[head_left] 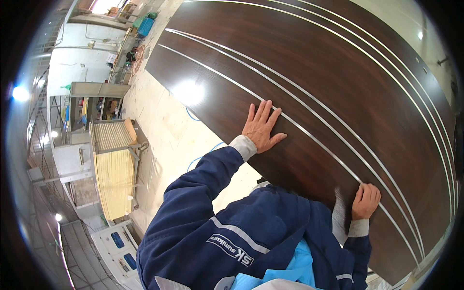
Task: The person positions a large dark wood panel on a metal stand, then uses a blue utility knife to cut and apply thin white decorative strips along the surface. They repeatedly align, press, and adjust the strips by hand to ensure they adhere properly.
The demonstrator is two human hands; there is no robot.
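Observation:
A large dark brown wood-grain panel (299, 164) lies in front of me, crossed by several thin silvery strips along its length. My left hand (263, 126) rests on it palm down with the fingers spread, its fingertips at the nearest silvery strip (321, 143). Farther along that same strip, to the right, my right hand (366, 200) is closed, the fingers curled down together against the strip. Whatever may be inside those fingers is hidden. A blurred grey patch (339, 212) shows on the panel beside my right wrist; I cannot tell what it is.
On the left stands a wheeled cart (115, 169) with pale yellow slatted stock. A thin blue hose (205, 155) runs on the light floor by the panel's left edge. A white cabinet-like machine (116, 251) is at lower left, and a blue container (145, 27) at upper left.

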